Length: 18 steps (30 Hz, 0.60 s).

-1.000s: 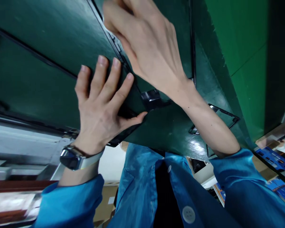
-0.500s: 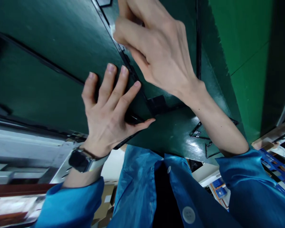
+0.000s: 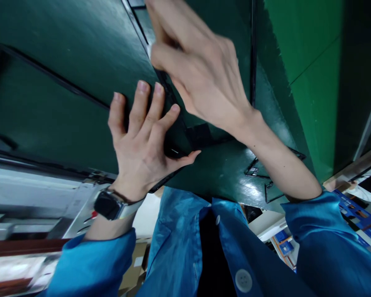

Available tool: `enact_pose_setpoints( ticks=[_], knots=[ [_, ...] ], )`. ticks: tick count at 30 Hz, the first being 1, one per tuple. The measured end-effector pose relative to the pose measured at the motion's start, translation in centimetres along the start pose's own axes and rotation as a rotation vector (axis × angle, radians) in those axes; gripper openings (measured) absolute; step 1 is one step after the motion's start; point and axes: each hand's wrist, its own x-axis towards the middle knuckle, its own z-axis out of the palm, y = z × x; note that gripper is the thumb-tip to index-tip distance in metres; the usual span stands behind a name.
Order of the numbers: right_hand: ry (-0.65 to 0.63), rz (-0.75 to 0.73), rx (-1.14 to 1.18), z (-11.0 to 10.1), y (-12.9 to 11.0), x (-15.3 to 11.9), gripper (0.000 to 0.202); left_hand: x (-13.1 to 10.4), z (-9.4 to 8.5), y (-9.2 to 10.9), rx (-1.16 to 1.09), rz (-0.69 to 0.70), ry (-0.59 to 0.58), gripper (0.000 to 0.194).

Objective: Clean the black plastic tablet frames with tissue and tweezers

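A thin black frame [image 3: 200, 135] lies on the dark green work surface. Spread out with the palm down, my left hand [image 3: 139, 144] rests its fingertips against one long side of this frame, the thumb reaching out near the corner. Curled fingers make my right hand [image 3: 200, 74] a pinch over the same side, farther up. A small white bit [image 3: 149, 51] peeks out at its fingertips; what it belongs to is hidden. Under my left palm a dark, glossy object shows only in part, so I cannot tell its kind.
Another black frame [image 3: 58, 80] lies to the left. Smaller black frame pieces [image 3: 256, 169] sit by my right forearm. A bright green strip [image 3: 306, 82] runs along the right. Shelving with blue bins [image 3: 358, 214] stands lower right, and a cardboard box [image 3: 132, 264] is below.
My right hand has slid a short way along the frame's side toward my body, still pinched. My left hand stays spread in nearly the same place. The whole view has shifted slightly.
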Motion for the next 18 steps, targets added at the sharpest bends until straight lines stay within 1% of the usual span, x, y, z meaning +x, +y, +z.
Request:
enact_pose_setpoints(
  ticks=[2, 3, 5, 7, 10, 12, 14, 16, 18],
  knots=[
    [0.001, -0.078, -0.103, 0.3, -0.5, -1.2, 0.059, 0.0, 0.0, -0.2, 0.003, 0.020, 0.009, 0.103],
    [-0.014, -0.088, -0.129, 0.5, -0.7, -1.8, 0.055, -0.1, 0.0, -0.3, 0.008, 0.031, 0.016, 0.104],
    [-0.021, -0.064, -0.133, 0.8, -0.9, -2.6, 0.050, -0.1, -0.1, -0.3, 0.009, 0.027, 0.023, 0.109],
    [-0.033, -0.058, -0.125, 0.9, -1.0, -3.0, 0.051, 0.0, -0.3, -0.4, -0.007, -0.010, 0.019, 0.114],
    [-0.036, -0.061, -0.124, 0.8, -1.4, -3.5, 0.060, 0.3, -0.4, -0.7, -0.002, -0.063, -0.018, 0.122],
    [-0.058, -0.039, -0.116, 0.7, -1.8, -4.1, 0.062, 0.5, -0.5, -1.3, 0.035, -0.046, -0.076, 0.131],
    [-0.080, 0.016, -0.096, 0.7, -2.4, -4.9, 0.056, 0.8, -0.4, -2.1, 0.082, -0.013, -0.122, 0.139],
    [-0.084, 0.074, -0.068, 0.8, -2.9, -5.6, 0.049, 1.1, -0.5, -3.0, 0.123, 0.001, -0.131, 0.142],
    [-0.063, 0.093, -0.034, 1.1, -3.2, -6.2, 0.046, 1.3, -0.6, -3.7, 0.146, 0.002, -0.135, 0.145]
  ],
)
